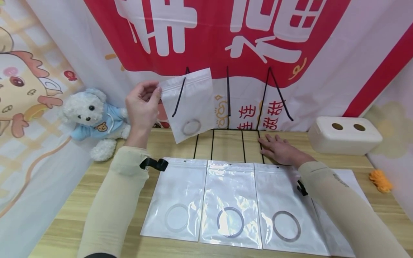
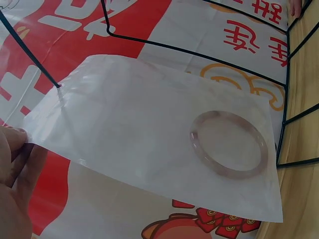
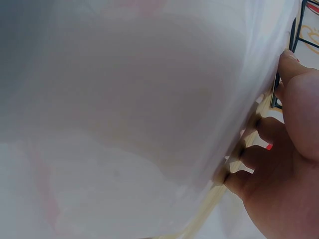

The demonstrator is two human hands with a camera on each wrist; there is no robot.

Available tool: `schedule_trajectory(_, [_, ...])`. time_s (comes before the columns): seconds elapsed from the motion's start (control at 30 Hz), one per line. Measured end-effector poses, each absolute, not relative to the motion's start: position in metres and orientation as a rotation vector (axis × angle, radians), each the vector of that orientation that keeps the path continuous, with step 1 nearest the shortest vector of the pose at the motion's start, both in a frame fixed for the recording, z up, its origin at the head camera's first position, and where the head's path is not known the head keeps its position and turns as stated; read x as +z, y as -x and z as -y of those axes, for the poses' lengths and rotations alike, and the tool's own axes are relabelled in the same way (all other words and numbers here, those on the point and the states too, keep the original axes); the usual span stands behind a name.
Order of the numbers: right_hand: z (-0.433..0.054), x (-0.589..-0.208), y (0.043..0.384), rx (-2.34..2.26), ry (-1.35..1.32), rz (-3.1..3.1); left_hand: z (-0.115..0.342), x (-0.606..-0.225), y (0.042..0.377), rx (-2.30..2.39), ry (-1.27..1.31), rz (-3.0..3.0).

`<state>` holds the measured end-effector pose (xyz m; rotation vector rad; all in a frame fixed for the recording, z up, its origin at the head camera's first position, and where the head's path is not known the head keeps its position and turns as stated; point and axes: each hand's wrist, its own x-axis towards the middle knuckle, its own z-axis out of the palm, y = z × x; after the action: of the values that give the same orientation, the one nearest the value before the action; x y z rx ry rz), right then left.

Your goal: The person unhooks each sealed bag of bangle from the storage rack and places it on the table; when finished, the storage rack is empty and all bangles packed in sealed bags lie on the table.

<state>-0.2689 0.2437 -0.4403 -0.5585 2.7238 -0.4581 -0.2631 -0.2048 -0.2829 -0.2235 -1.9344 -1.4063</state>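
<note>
My left hand pinches the upper left corner of a white zip bag between thumb and fingers. A pale pinkish bangle lies inside that bag. The bag hangs tilted at a black wire rack, where one prong crosses its front; in the left wrist view the prong's tip meets the bag near its top. On the right, my right hand rests with fingers spread at the rack's base wires, holding nothing visible. In the right wrist view, a blurred whitish surface covers most of the scene beside the fingers.
Several zip bags lie in a row on the wooden table, including a left one, a middle one and a right one, each with a bangle. A teddy bear, a white box and orange yarn stand around.
</note>
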Motion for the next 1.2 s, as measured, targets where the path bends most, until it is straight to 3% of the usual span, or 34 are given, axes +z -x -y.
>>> schedule_trajectory(1.2, [-0.244, -0.441, 0.269, -0.476, 0.540, -2.721, 0.222, -0.281, 0.234, -1.428, 0.261, 1.894])
